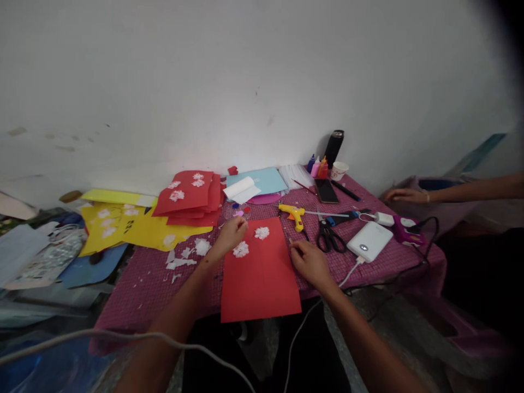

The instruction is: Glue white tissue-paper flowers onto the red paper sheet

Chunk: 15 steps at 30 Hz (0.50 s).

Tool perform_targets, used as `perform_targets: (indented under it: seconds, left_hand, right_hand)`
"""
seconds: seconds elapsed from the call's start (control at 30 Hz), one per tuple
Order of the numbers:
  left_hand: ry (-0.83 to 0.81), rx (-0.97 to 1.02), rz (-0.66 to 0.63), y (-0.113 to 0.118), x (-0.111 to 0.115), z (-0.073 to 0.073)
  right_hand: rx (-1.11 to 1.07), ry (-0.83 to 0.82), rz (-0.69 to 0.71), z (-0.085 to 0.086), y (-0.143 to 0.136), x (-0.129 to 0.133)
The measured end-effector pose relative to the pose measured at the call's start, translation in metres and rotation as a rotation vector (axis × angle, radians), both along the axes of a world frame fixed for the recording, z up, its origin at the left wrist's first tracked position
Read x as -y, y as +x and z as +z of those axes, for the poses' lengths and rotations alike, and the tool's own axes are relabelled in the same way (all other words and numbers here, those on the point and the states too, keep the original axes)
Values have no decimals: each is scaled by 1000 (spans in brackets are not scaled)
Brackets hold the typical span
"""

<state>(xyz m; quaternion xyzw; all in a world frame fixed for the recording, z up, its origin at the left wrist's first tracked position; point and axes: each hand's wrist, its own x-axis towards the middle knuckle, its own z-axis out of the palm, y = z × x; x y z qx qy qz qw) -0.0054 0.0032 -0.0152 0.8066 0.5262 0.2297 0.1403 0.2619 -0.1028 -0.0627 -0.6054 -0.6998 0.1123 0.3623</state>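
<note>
A sheet of red paper (260,284) lies in front of me, its near end reaching past the table edge. Two crumpled white paper flowers (262,233) are on its upper part. My left hand (232,234) is closed over the sheet's upper left corner, beside a palette with blue, red and pink paint (241,212); anything in its fingers is too small to make out. At the sheet's right edge, my right hand (309,262) has its fingers pinched together, and what they hold cannot be told. The yellow glue gun (292,214) lies beyond it.
Red sheets with white flowers (188,194) are stacked at the left, by yellow sheets (106,224) and paper scraps (184,259). Scissors (327,236), a power bank (369,241), a phone (326,191) and paint bottles (319,167) are at right. Another person's hand (405,195) rests beyond.
</note>
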Motion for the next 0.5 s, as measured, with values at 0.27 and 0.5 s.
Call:
perform_targets:
  seconds: [0.27, 0.5]
  left_hand:
    - [11, -32, -10, 5, 4, 3]
    - [-26, -442, -41, 18, 19, -3]
  right_hand:
    - [9, -12, 9, 3, 0, 1]
    - [4, -4, -1, 2, 0, 2]
